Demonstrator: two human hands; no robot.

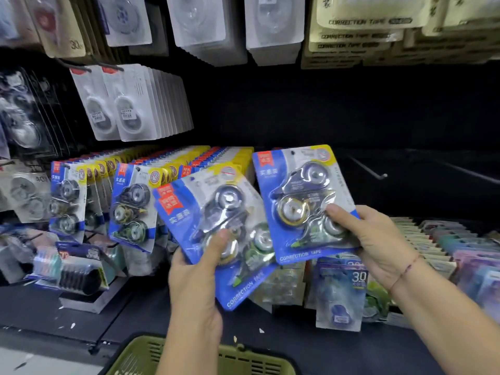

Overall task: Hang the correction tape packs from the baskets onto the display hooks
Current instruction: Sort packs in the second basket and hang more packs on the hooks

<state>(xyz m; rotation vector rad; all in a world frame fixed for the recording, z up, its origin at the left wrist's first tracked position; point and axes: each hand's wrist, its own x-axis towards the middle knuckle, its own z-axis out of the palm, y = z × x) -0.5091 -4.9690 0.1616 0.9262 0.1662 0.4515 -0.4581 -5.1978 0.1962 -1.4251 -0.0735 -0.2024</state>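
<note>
My left hand [198, 282] grips a blue correction tape pack [189, 217] by its lower edge, thumb on the blister, the card tilted to the right. My right hand [370, 239] holds a second blue correction tape pack [303, 169] nearly upright, thumb on its front. Rows of the same blue and yellow packs [132, 209] hang on hooks to the left. Two bare display hooks [378, 174] stick out of the dark panel at right. A green basket [151, 355] sits at the bottom edge, below my hands.
White carded packs [127, 104] hang at upper left and clear blister packs [208, 25] along the top. Cream boxes [359, 36] fill the top right. Pastel packs [460, 244] stand in a row at right, and a "30" pack [341, 296] leans below the held cards.
</note>
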